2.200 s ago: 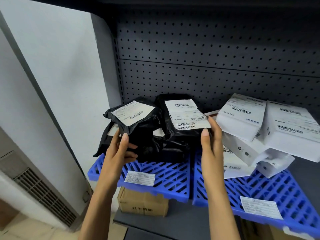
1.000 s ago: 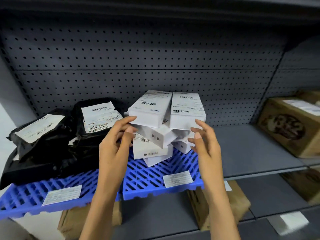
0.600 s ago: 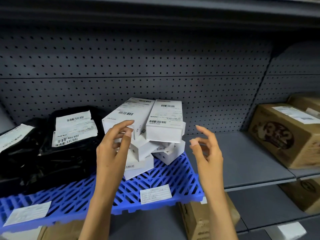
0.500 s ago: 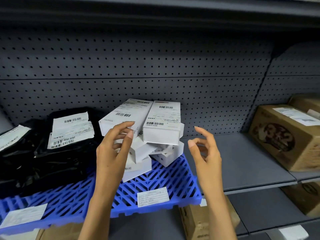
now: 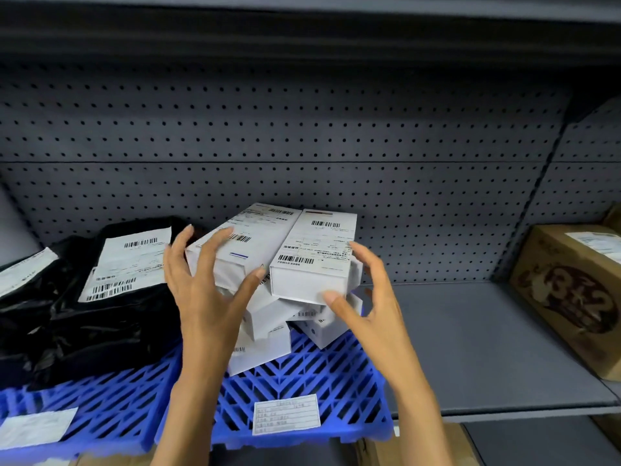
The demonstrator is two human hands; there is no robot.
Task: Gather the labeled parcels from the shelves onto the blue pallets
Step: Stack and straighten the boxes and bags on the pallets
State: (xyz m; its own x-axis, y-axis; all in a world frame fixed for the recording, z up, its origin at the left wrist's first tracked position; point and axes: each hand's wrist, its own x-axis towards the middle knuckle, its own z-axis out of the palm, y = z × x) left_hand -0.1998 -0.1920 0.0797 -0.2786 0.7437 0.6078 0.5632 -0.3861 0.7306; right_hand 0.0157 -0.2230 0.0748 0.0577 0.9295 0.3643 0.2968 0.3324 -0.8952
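The left hand (image 5: 205, 294) is spread wide, its fingers (image 5: 216, 243) lying over the near corner of the left top box (image 5: 255, 240) of the white pile, though whether it presses on the box or only hovers against it cannot be told. The right hand (image 5: 366, 297) is open and curled, thumb under the front lower edge of the right top box (image 5: 319, 260) and the other fingers beside its right side; neither hand has closed on anything.

The white boxes (image 5: 268, 317) lie in a loose, tilted heap on the right blue pallet (image 5: 302, 381), the two labeled ones on top side by side and slanting. Just to the left, black mailer bags (image 5: 100, 297) with white labels rest on the left blue pallet (image 5: 84, 398). Both pallets sit on the grey shelf (image 5: 470, 348) before a pegboard back.

As a judgement, the task is well along here: these parcels are already gathered, and the hands seem to be squaring the pile. A brown labeled carton (image 5: 571, 290) stands well apart on the bare shelf at the right, off any pallet, so it may be left to move.
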